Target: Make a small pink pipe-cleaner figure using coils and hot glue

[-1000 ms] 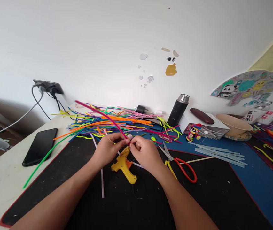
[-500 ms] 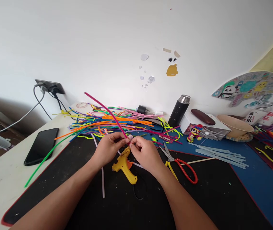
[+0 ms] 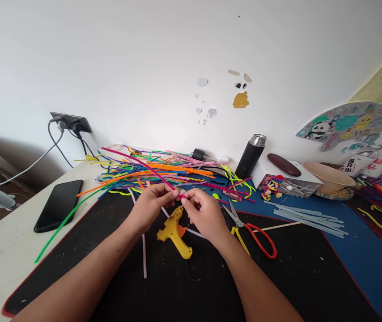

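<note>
My left hand (image 3: 152,203) pinches a long magenta pipe cleaner (image 3: 137,160) close to its near end; the rest slants up and left over the colourful heap. My right hand (image 3: 204,212) is closed, thumb and forefinger pressed at a small pink and whitish piece (image 3: 182,195) at that same end. Fingertips partly hide how the two join. Just below both hands lies a yellow hot glue gun (image 3: 174,232) on the black mat. Pale lilac pipe cleaners (image 3: 144,257) lie on the mat around it.
A heap of pipe cleaners (image 3: 157,169) spreads behind my hands. Scissors with red handles (image 3: 261,241) lie to the right, near several glue sticks (image 3: 311,219). A black thermos (image 3: 249,156) stands by a white box (image 3: 265,166). A phone (image 3: 58,205) rests at left.
The magenta pipe cleaner's far end has swung down and to the left. My hands have hardly moved, and the small pink and whitish piece between the fingertips shows more now.
</note>
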A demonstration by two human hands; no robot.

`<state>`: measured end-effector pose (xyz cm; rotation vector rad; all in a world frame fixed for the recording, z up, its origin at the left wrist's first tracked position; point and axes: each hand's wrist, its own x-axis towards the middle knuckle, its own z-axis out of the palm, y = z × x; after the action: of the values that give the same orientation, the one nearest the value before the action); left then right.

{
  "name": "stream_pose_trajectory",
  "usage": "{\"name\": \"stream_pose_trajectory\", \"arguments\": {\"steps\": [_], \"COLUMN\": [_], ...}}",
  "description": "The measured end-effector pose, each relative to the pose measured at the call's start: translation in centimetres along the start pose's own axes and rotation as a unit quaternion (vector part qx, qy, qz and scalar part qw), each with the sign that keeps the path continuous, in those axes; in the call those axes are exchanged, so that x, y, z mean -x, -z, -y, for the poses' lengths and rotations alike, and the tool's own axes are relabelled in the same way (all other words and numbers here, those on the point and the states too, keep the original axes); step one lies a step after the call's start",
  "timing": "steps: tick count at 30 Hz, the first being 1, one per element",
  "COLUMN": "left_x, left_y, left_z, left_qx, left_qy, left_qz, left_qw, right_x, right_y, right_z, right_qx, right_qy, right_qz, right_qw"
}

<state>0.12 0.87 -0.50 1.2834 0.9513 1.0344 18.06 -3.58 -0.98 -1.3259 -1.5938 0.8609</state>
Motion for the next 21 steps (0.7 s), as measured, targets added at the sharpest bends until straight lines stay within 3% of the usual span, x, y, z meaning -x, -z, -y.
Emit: {"name": "stream_pose_trajectory", "arguments": {"steps": [9,15,21], "left_x": [-0.21,-0.31,-0.26], "left_y": [0.1,0.23,0.33], "left_z": [0.49,0.92,0.62], "left_qx": [0.023,0.034,-0.02], "left_qy": [0.028,0.044,0.021], "left_qz": [0.04,0.036,0.022], "left_qw": [0.999,0.998,0.999], "right_x": [-0.05,-0.07,-0.08], "right_y": [0.27,0.49,0.71], "right_z": [0.46,0.48,0.43], "right_qx": [-0.062,-0.015,0.042], "right_qy": [-0.018,-0.014,0.017], "right_qz": [-0.013,-0.008,-0.011], "right_qw": [0.998,1.0,0.999]}}
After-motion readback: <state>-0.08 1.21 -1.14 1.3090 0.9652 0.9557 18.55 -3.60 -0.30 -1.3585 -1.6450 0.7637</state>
